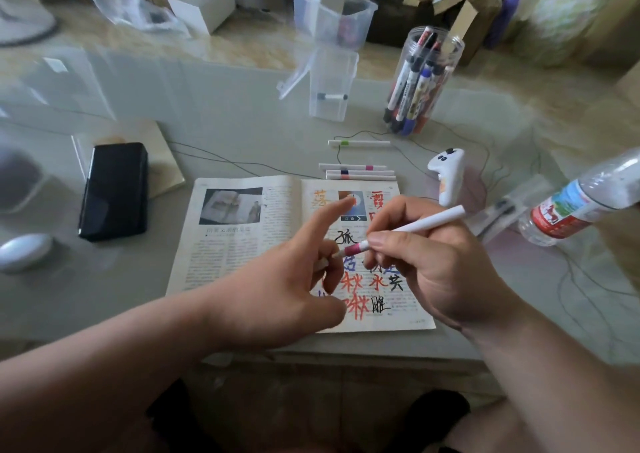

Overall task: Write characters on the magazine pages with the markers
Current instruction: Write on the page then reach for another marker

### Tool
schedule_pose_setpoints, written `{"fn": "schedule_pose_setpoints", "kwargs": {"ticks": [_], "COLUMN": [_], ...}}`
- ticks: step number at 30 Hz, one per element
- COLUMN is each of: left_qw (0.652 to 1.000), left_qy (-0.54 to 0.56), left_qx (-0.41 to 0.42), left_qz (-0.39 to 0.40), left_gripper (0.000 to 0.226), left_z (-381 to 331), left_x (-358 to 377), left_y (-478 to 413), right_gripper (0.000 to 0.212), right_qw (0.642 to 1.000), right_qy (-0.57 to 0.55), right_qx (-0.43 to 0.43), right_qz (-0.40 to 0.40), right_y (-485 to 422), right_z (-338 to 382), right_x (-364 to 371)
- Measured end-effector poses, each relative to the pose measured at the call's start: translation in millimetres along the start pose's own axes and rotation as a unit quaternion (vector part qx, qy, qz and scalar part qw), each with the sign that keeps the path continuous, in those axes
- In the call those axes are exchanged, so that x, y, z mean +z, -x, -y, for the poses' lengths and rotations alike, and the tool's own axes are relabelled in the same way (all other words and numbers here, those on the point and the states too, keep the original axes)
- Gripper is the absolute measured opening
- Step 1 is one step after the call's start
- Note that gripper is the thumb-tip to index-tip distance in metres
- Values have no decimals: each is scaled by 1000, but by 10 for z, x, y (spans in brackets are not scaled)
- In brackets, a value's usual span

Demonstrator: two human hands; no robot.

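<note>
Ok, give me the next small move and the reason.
Probably lower the marker onto a free patch of the magazine and start a stroke: the right hand grips it pen-style, tip apparently bare, while the left hand seems to pinch its cap.

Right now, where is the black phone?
Head view: the black phone lies on the table, left of the open magazine and beyond the white oval object.

magazine (242,244): open flat beneath both hands; right page carries large characters in orange, red, black and blue. marker (415,225): white barrel, pink band, tilted, gripped by the right hand (426,255), tip towards the left hand (287,279), which pinches a white cap (321,264). three white markers (356,172) lie side by side beyond the hands.
</note>
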State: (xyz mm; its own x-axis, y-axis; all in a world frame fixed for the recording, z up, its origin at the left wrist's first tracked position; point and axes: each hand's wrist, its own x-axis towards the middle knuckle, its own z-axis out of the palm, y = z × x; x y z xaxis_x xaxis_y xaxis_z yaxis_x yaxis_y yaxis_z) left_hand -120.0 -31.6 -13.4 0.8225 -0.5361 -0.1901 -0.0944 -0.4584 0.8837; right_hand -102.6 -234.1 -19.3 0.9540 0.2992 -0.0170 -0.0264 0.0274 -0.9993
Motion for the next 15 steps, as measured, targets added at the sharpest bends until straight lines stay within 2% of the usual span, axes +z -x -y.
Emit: {"fn": "schedule_pose_setpoints", "kwargs": {"ticks": [6,11,13,15], "left_qw": [1000,999,998,979], "left_qy": [-16,-51,28,167], "left_qx": [-4,-1,13,35], "left_qz": [5,-13,-61,-107], "left_gripper": [103,99,89,73], "left_z": [-13,-28,-12,23], "left_x": [-14,3,8,-18], "left_y": [41,49,22,-4], "right_gripper": [4,9,3,6], "right_qw": [997,990,992,997], "right_qy": [65,110,100,61], "right_qx": [-5,-36,-30,-22], "right_qz": [26,83,68,35], "right_y": [10,34,20,8], "right_z": [13,59,90,95], "right_x": [47,68,62,33]}}
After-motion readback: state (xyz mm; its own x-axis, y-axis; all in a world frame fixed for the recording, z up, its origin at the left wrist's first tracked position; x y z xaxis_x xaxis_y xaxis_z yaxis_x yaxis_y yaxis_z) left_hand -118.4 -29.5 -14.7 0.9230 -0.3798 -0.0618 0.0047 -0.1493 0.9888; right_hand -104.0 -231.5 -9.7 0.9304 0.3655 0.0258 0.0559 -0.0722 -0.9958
